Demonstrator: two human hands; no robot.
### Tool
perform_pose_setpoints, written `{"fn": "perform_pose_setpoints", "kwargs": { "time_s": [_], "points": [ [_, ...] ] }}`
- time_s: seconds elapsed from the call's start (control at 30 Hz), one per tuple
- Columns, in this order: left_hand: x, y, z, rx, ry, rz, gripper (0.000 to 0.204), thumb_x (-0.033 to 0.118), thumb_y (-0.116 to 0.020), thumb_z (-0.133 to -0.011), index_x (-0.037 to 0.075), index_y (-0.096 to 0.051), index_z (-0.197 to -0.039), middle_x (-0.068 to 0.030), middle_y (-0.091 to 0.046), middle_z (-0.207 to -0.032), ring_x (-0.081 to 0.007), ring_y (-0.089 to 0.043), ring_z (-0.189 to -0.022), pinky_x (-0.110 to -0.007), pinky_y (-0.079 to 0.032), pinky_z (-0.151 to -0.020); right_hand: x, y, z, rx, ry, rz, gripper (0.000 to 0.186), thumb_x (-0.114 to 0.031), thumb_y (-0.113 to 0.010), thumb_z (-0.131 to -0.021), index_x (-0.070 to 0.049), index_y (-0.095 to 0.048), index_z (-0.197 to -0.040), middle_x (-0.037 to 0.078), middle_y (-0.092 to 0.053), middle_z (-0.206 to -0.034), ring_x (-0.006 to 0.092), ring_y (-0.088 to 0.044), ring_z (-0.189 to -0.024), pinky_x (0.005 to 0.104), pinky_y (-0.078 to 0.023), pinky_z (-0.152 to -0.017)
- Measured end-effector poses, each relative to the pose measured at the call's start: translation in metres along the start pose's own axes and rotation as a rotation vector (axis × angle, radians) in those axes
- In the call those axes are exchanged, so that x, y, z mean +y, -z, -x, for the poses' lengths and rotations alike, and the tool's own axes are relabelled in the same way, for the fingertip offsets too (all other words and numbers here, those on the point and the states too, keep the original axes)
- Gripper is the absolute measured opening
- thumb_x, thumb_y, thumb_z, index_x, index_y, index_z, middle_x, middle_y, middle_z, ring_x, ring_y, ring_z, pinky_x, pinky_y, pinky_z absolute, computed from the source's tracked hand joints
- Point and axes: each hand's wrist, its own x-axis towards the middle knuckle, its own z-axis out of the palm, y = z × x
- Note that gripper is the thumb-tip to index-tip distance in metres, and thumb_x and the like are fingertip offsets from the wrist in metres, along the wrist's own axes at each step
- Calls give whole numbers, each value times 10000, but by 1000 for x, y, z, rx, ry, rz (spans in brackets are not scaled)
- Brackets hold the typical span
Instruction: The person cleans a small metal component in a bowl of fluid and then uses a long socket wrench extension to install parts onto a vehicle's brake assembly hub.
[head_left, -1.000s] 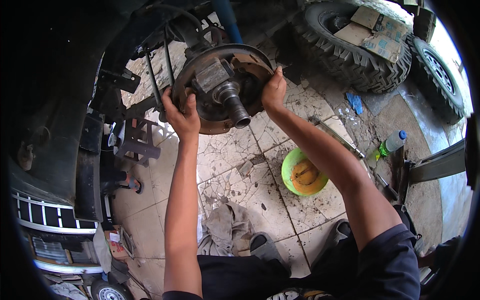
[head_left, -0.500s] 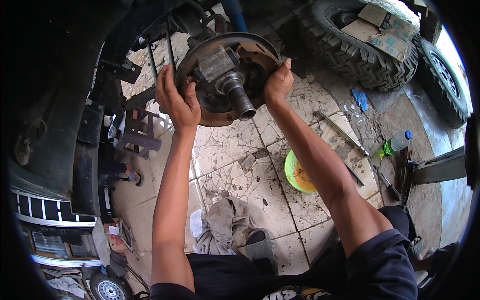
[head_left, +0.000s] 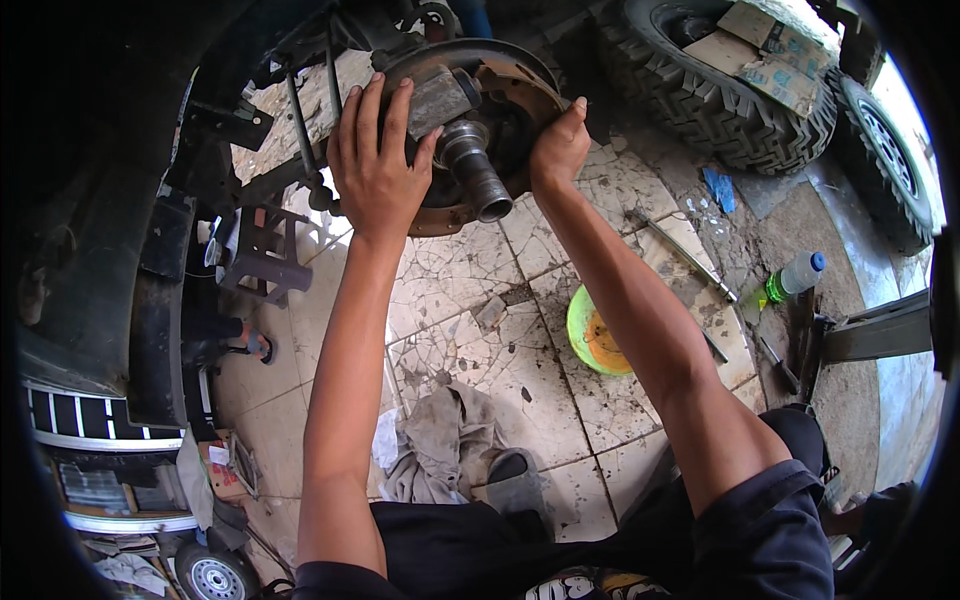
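A rusty round brake backing plate (head_left: 500,75) with a grey hub and a protruding steel spindle (head_left: 478,175) hangs under the dark vehicle at the top of the view. My left hand (head_left: 378,165) lies spread over the plate's left side, fingers on the grey hub block. My right hand (head_left: 558,148) grips the plate's right rim with curled fingers. Both forearms reach up from the lower edge.
A green bowl (head_left: 582,322) with orange contents sits on the cracked tiled floor beside my right arm. A grey rag (head_left: 440,440) lies below. A long metal bar (head_left: 685,255), a plastic bottle (head_left: 795,277) and knobbly tyres (head_left: 720,105) lie to the right. A jack stand (head_left: 262,255) stands left.
Both hands have shifted on the plate: the left hand has moved from its left rim onto the hub block. The view has drawn closer to the assembly.
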Motion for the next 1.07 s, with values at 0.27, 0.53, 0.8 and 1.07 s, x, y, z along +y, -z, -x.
{"fn": "perform_pose_setpoints", "kwargs": {
  "time_s": [0.27, 0.53, 0.8, 1.07],
  "points": [
    [4, -2, -2, 9, 5, 88, 612, 417, -775, -752, 207, -592, -1297, -27, -554, -1336, -273, -517, -1233, -425, -427, -982, -4, 5, -3, -3, 43, 31, 664, -496, -295, -997, 47, -676, -988, 232, -696, -905, 386, -660, -884, 452, -476, -820],
    [1, -4, -3, 42, -31, 48, 410, 453, -609, -910, 248, -644, -1263, 3, -614, -1284, -290, -532, -1224, -433, -428, -980, -9, 6, 0, -54, 84, 8, 646, -481, -280, -1007, 42, -658, -1006, 223, -694, -931, 391, -650, -911, 463, -472, -843],
    [1, -1, 3, 1, -13, 13, 434, 425, -640, -894, 235, -628, -1284, -19, -590, -1339, -299, -548, -1225, -417, -443, -961, -63, 38, 40, 90, 234, 63, 530, -406, -383, -1024, 40, -373, -1309, 211, -458, -1234, 327, -450, -1182, 414, -332, -1015],
    [0, -1, -3, -13, -6, 80, 442, 389, -669, -886, 216, -626, -1290, -60, -568, -1368, -308, -547, -1237, -421, -443, -975, -73, 11, 97, -245, 873, 384, 653, -398, -573, -911, 4, -325, -1362, 193, -335, -1429, 350, -365, -1288, 477, -270, -1061]
  ]
}}
